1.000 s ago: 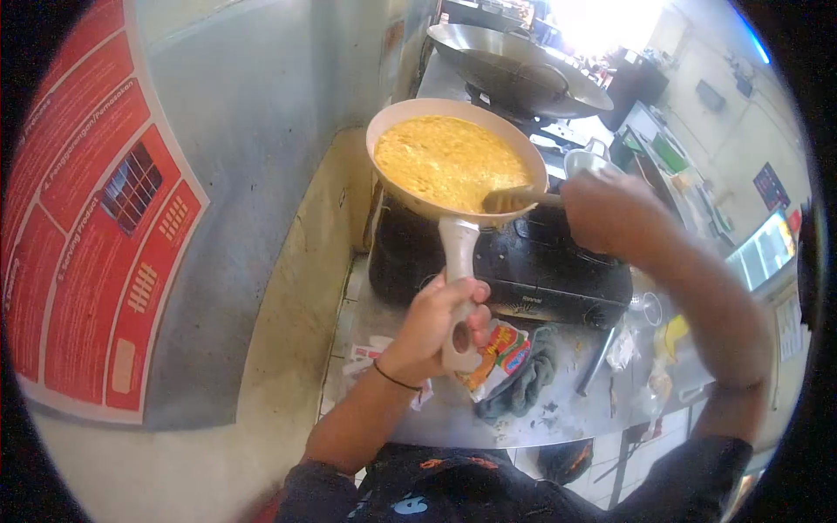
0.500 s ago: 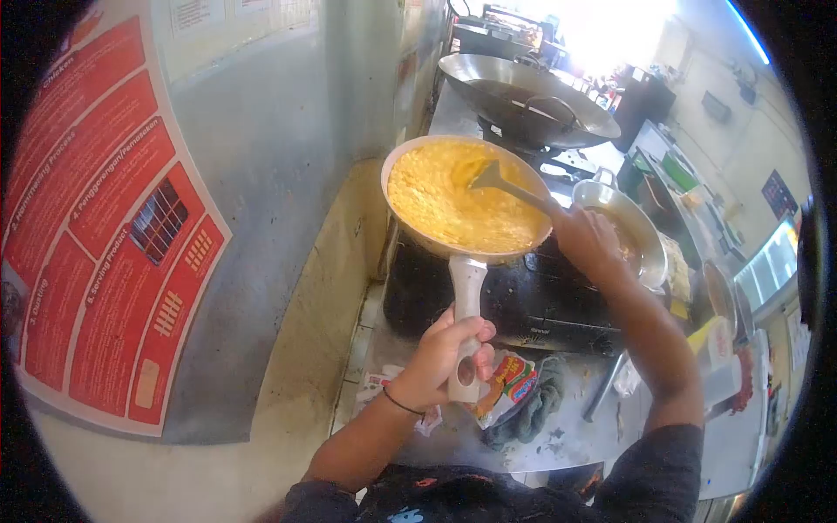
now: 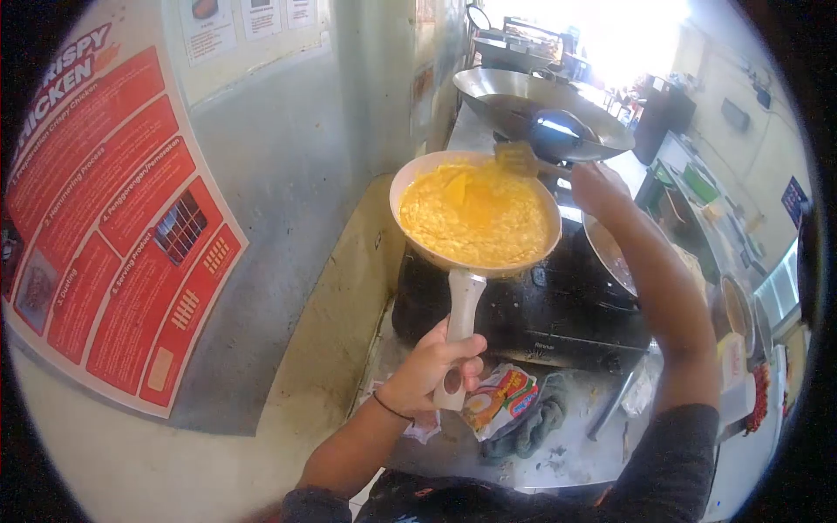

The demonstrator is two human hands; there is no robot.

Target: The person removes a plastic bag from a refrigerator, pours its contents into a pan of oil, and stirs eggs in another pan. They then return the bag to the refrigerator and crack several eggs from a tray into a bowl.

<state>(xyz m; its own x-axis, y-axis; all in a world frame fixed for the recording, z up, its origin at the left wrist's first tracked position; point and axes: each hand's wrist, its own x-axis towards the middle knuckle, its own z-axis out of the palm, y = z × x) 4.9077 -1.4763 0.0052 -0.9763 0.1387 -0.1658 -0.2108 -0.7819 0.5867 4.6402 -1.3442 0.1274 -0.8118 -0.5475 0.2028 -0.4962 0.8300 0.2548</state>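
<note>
My left hand [image 3: 442, 364] is wrapped round the pale handle of a frying pan [image 3: 466, 305], which hangs above a black stove [image 3: 558, 318]. Yellow egg mixture [image 3: 475, 218] covers the pan's inside, with a smoother, deeper yellow patch toward the upper left. My right hand [image 3: 600, 187] grips the handle of a slotted spatula [image 3: 517, 160]. Its blade is at the pan's far rim and looks coated in yellow.
Behind the pan stands a large wok [image 3: 602, 118]. Another metal pan [image 3: 606, 248] is partly hidden by my right forearm. Near the stove's front lie a food packet [image 3: 499, 403] and a grey-green cloth [image 3: 536, 423]. A red poster [image 3: 122, 235] hangs on the left wall.
The spatula has risen from inside the egg mixture to the far rim, with my right hand moving up. The yellow surface has shifted. The whole view has moved slightly.
</note>
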